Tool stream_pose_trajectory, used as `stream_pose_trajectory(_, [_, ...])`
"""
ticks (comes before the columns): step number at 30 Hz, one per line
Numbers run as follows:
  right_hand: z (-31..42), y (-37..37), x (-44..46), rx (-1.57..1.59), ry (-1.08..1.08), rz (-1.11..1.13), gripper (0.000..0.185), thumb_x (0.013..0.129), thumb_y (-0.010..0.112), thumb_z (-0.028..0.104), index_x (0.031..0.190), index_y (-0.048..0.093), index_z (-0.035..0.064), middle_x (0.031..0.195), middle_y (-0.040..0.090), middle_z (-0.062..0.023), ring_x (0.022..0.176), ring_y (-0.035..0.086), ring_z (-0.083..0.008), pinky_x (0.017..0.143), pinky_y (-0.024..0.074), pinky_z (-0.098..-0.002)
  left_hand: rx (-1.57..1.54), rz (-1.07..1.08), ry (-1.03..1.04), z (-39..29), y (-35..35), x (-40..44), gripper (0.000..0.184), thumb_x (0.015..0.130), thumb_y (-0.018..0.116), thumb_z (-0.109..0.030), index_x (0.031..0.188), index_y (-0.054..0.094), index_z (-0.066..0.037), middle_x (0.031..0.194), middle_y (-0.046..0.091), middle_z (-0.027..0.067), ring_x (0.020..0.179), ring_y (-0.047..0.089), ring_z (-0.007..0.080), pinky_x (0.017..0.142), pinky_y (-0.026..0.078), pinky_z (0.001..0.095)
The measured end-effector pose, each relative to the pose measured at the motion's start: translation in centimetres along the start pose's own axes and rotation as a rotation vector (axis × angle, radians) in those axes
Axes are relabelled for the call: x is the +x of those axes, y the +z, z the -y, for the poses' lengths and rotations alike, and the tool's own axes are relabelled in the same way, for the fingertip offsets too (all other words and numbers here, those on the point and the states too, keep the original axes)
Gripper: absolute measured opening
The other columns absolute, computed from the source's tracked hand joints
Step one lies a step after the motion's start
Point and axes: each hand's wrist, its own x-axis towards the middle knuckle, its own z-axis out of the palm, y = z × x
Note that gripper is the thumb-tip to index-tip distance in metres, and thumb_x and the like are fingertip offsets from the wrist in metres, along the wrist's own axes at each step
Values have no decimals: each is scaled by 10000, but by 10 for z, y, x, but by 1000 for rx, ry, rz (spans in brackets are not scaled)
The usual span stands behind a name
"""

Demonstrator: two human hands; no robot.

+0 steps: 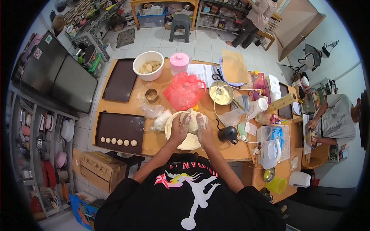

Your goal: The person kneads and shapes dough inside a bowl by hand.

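A large pale lump of dough is held between my two hands over a cream-coloured bowl at the near edge of the table. My left hand cups its left side and my right hand its right side; flour or dough clings to both. Just beyond the dough lies a red plastic bag. Left of the bowl are clear and white plastic bags. A dark coffee-pot-like jug stands close to my right hand.
Several small dough balls line a dark baking tray at left; another dark tray lies beyond. A white bowl, metal ring, pink-lidded tub and metal mixing bowl share the table. Two other people are present.
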Motion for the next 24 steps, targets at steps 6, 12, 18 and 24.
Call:
stream_pose_trajectory(6, [-7, 0, 3, 615, 309, 65, 419, 984, 507, 334, 1256, 506, 15, 1110, 632, -116, 926, 654, -189, 791, 552, -350, -633, 172, -480, -17, -4, 6, 398, 1013, 444, -330, 1211, 534, 3, 1042, 629, 71, 884, 627, 156, 750, 523, 295])
stream_pose_trajectory(12, [-13, -14, 6, 792, 430, 356, 539, 991, 388, 485, 1279, 480, 39, 1063, 656, -124, 790, 686, -225, 485, 515, -253, -437, 557, -376, 2, -33, 18, 435, 975, 499, -433, 1136, 588, -40, 879, 640, 18, 701, 586, 82, 566, 475, 242])
stream_pose_trajectory(18, [-19, -24, 8, 948, 510, 507, 514, 989, 358, 518, 1230, 524, 95, 970, 663, -72, 628, 638, -152, 367, 419, -194, -156, 486, -341, -6, -29, 15, 453, 918, 605, -448, 1099, 630, -33, 823, 631, 1, 663, 553, 67, 555, 460, 233])
stream_pose_trajectory(24, [-36, -35, 15, 947, 526, 572, 522, 971, 397, 543, 1249, 524, 119, 1043, 653, -39, 815, 641, -134, 521, 497, -248, 273, 356, -142, 14, -42, 18, 465, 887, 666, -384, 1134, 593, 4, 862, 634, 32, 715, 574, 81, 609, 482, 241])
